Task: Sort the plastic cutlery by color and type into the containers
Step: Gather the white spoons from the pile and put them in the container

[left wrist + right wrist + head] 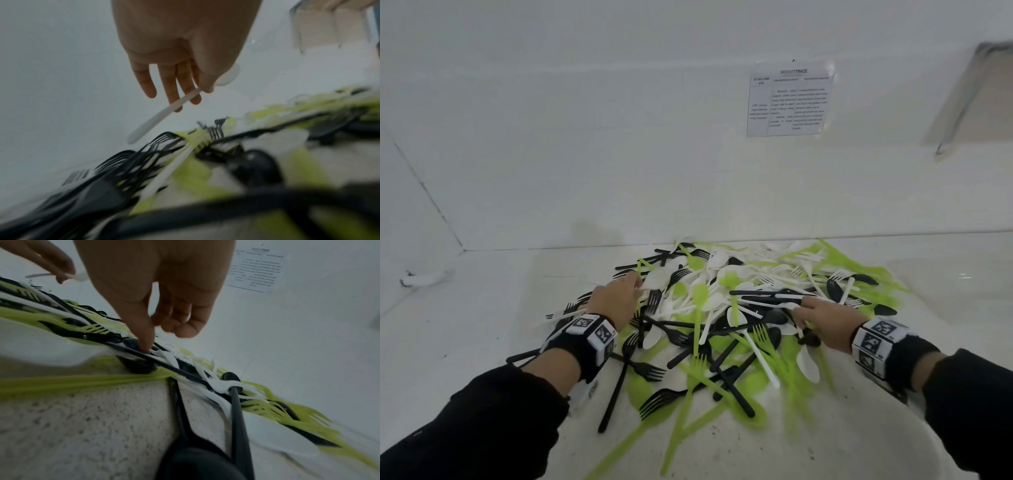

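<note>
The left hand (180, 48) pinched a white spoon (164, 113) clear above the mixed cutlery heap (722, 318) on the worktop (482, 308) (likely singling it out); the right hand (156, 288) pressed curled fingers onto a black handle (164, 363), grip uncertain.

1. The cutlery pile (739, 315) mixes black, white and lime-green pieces.
2. The spoon (164, 112) pinched by the left hand (180, 48) is white.
3. Both wristbands (585, 337) are black, bearing black-and-white square marker patterns.
4. Sleeves (482, 421) are black.
5. The table (465, 325) is white, speckled grey nearby.
6. The far wall sheet (789, 102) is white with dark print.
</note>
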The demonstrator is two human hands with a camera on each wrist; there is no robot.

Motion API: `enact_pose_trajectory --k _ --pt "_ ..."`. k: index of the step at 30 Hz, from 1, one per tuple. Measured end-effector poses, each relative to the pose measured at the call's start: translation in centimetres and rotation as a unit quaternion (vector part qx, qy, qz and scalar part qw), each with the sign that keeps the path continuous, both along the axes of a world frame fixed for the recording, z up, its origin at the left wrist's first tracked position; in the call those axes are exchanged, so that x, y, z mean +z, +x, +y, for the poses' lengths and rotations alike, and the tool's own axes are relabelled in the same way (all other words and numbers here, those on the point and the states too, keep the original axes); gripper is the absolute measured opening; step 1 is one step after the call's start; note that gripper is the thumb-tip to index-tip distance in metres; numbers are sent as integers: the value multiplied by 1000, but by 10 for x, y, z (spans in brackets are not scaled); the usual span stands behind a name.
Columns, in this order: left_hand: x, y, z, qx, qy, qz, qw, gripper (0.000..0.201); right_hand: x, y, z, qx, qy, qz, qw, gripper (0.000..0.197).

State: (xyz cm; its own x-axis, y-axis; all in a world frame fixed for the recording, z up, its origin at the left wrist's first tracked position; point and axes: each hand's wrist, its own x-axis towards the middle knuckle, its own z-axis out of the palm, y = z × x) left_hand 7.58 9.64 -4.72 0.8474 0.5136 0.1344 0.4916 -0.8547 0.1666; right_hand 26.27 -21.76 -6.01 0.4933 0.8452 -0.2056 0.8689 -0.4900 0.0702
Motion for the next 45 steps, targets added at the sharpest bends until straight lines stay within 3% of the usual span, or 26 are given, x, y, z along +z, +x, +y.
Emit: enact_pose_trajectory --k 4,6,9,12,15,16,18,21,23,27,30,32,38,41,45 --pt "12 18 -31 17 -170 -138 976 11 6 -7 0 69 -98 41 992 38" --pt "11 30 -52 37 -210 -124 969 6 5 -9 2 91 -130 18 987 41" --pt "5 49 -77 46 -217 -59 973 23 1 -7 5 104 -118 15 987 32" --pt "-1 65 -93 41 -233 4 972 33 1 0 4 63 -15 84 994 26" --pt "-6 76 -100 46 -224 59 972 21 5 8 3 5 125 162 979 21" --pt "-9 78 -101 44 -206 84 974 17 7 11 2 -19 163 175 971 20" --pt "-12 79 -102 50 -166 127 977 30 11 12 2 -81 232 190 951 23" --pt "-16 78 -97 54 -158 138 976 33 20 8 14 -152 325 252 899 27" --pt "-19 77 -93 51 -160 126 978 23 28 5 29 -183 305 261 898 27" --pt "-21 76 -90 79 -207 66 973 22 27 -4 66 -208 146 281 925 29" --pt "-19 76 -88 95 -222 10 970 27 12 -11 90 -209 94 291 929 34" --pt "-15 78 -88 105 -219 1 970 23 8 -18 99 -195 72 261 943 34" --pt "-16 73 -72 136 -242 -33 960 45 2 -30 113 -161 -3 183 970 45" --pt "-21 69 -57 135 -254 -33 957 42 4 -21 112 -200 19 228 953 35" --pt "-22 72 -42 153 -273 -40 949 34 7 -5 113 -262 125 328 899 31"
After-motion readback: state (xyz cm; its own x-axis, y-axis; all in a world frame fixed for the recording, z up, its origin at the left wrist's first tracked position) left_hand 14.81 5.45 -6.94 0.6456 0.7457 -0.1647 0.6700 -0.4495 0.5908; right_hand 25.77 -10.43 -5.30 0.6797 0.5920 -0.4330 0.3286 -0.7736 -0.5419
